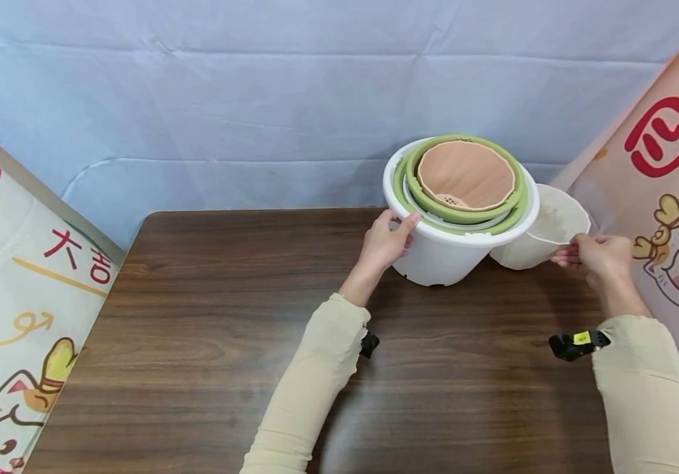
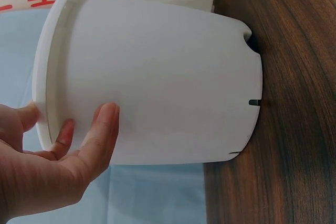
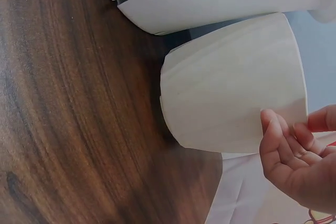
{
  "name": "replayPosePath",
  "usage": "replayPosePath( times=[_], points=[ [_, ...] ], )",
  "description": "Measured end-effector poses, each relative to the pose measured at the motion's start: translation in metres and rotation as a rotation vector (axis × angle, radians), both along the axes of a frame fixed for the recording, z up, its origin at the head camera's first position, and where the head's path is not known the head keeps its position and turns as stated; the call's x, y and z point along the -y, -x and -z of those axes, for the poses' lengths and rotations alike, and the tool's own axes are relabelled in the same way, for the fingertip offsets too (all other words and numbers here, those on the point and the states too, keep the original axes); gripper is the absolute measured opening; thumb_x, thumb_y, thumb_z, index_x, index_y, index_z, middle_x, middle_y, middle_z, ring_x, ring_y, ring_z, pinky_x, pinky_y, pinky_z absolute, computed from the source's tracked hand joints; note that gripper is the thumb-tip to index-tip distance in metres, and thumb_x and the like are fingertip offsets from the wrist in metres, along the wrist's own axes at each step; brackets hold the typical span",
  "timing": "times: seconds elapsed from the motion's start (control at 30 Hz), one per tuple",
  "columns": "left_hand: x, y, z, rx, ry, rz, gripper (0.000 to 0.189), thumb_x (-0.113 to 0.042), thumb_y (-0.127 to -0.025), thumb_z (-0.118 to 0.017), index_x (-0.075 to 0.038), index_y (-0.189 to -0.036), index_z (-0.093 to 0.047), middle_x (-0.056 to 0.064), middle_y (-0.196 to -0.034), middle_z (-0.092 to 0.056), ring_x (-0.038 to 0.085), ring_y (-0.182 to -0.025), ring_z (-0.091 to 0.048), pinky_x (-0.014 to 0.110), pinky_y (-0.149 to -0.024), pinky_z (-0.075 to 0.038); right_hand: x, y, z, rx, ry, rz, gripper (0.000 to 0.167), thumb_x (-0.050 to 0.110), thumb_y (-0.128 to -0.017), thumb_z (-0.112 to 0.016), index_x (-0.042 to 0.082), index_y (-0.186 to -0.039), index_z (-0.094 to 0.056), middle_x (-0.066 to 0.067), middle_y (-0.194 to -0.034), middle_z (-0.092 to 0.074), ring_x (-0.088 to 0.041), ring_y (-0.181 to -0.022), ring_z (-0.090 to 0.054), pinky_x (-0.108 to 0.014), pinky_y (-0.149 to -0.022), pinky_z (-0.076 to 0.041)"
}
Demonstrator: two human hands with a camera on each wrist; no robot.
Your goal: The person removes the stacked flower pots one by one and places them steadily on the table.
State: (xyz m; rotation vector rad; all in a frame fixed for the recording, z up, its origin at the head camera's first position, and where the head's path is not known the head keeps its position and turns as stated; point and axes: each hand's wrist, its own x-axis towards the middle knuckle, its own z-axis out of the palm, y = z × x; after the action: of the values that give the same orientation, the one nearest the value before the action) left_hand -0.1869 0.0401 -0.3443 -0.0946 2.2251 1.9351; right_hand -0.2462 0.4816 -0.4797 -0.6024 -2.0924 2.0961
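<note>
A large white flowerpot (image 1: 434, 259) stands at the table's back right, with green and white pots nested in it and a peach-coloured pot (image 1: 469, 172) innermost. My left hand (image 1: 384, 241) grips its rim at the left, thumb over the top. In the left wrist view, the fingers (image 2: 97, 137) lie under the rim along the outer wall. Beside it, on the right, is a smaller cream pot (image 3: 226, 85) with a faceted wall. My right hand (image 1: 602, 258) pinches that pot's rim, thumb on one side and curled fingers on the outer wall.
The dark wooden table (image 1: 215, 309) extends to the left and front. A pale blue cloth (image 1: 256, 105) hangs close behind the pots. Printed panels stand at both sides, the right panel (image 1: 671, 217) close to my right hand. Each wrist carries a small black camera (image 1: 579, 343).
</note>
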Motion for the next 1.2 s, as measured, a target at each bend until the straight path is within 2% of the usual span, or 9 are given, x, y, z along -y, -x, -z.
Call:
replayPosePath(
  times=[0.03,0.13,0.27,0.3,0.4,0.53,0.7,0.97,1.2],
  points=[
    [0.0,0.0,0.0,0.0,0.0,-0.001,0.029,-0.037,-0.089,-0.058,-0.008,-0.093,-0.053,0.015,-0.083,-0.064,0.025,-0.082,-0.063,0.033,-0.068,-0.054,-0.002,0.001,0.003,0.001,0.01,-0.007,0.023,0.007,-0.087,-0.047,0.001,-0.073,-0.064,-0.016,-0.062,-0.065,-0.029,-0.057,-0.065,-0.038,-0.051,-0.053],
    [0.0,0.0,0.001,0.0,0.004,-0.001,0.029,-0.037,-0.089,-0.058,-0.009,-0.094,-0.053,0.014,-0.083,-0.064,0.023,-0.081,-0.063,0.031,-0.066,-0.054,0.018,-0.009,-0.02,0.027,0.091,-0.037,0.026,0.004,-0.088,-0.045,-0.002,-0.071,-0.063,-0.017,-0.06,-0.064,-0.028,-0.054,-0.065,-0.037,-0.048,-0.053],
    [-0.001,0.0,0.001,0.002,0.009,0.0,0.029,-0.038,-0.089,-0.058,-0.009,-0.094,-0.053,0.013,-0.082,-0.064,0.022,-0.08,-0.063,0.028,-0.063,-0.053,0.058,-0.027,-0.059,0.073,0.092,0.003,0.028,0.001,-0.087,-0.042,-0.005,-0.066,-0.06,-0.017,-0.055,-0.062,-0.027,-0.048,-0.063,-0.034,-0.044,-0.052],
    [-0.001,0.0,0.001,0.002,0.008,0.001,0.03,-0.037,-0.089,-0.058,-0.009,-0.094,-0.053,0.013,-0.082,-0.064,0.022,-0.08,-0.063,0.027,-0.063,-0.053,0.06,-0.027,-0.059,0.082,0.047,0.016,0.028,0.001,-0.087,-0.042,-0.003,-0.065,-0.059,-0.016,-0.055,-0.062,-0.027,-0.048,-0.063,-0.035,-0.045,-0.052],
    [-0.001,0.001,0.002,-0.002,0.008,-0.001,0.029,-0.038,-0.089,-0.058,-0.009,-0.093,-0.053,0.012,-0.081,-0.064,0.022,-0.079,-0.063,0.025,-0.061,-0.052,0.084,-0.041,-0.083,0.09,0.059,0.014,0.031,0.002,-0.089,-0.041,-0.001,-0.063,-0.059,-0.013,-0.054,-0.062,-0.023,-0.047,-0.063,-0.032,-0.045,-0.052],
    [-0.001,0.001,0.003,-0.006,0.006,0.003,0.029,-0.038,-0.089,-0.058,-0.009,-0.093,-0.053,0.013,-0.082,-0.064,0.023,-0.08,-0.063,0.026,-0.061,-0.052,0.104,-0.054,-0.108,0.1,0.116,-0.076,0.038,0.002,-0.093,-0.038,0.003,-0.062,-0.06,-0.009,-0.056,-0.062,-0.018,-0.051,-0.063,-0.028,-0.05,-0.053],
    [-0.001,0.001,0.003,-0.007,0.007,0.006,0.03,-0.038,-0.089,-0.058,-0.009,-0.094,-0.054,0.015,-0.085,-0.064,0.023,-0.081,-0.063,0.027,-0.062,-0.053,0.107,-0.056,-0.113,0.089,0.13,-0.118,0.036,0.002,-0.095,-0.04,0.005,-0.065,-0.061,-0.008,-0.059,-0.063,-0.017,-0.054,-0.063,-0.027,-0.053,-0.054],
    [0.001,-0.001,0.0,-0.007,-0.003,0.013,0.03,-0.038,-0.089,-0.057,-0.008,-0.094,-0.053,0.019,-0.087,-0.063,0.026,-0.082,-0.062,0.03,-0.064,-0.053,0.099,-0.05,-0.102,0.026,0.056,-0.243,0.016,0.007,-0.094,-0.046,0.0,-0.085,-0.056,-0.007,-0.07,-0.066,-0.015,-0.066,-0.066,-0.028,-0.062,-0.054],
    [0.002,-0.001,-0.002,-0.014,-0.002,0.016,0.031,-0.037,-0.09,-0.057,-0.007,-0.094,-0.053,0.019,-0.087,-0.063,0.028,-0.083,-0.062,0.032,-0.065,-0.054,0.111,-0.055,-0.117,0.05,0.038,-0.272,0.024,0.005,-0.094,-0.044,0.009,-0.079,-0.062,-0.001,-0.072,-0.067,-0.01,-0.068,-0.065,-0.025,-0.064,-0.054]
  ],
)
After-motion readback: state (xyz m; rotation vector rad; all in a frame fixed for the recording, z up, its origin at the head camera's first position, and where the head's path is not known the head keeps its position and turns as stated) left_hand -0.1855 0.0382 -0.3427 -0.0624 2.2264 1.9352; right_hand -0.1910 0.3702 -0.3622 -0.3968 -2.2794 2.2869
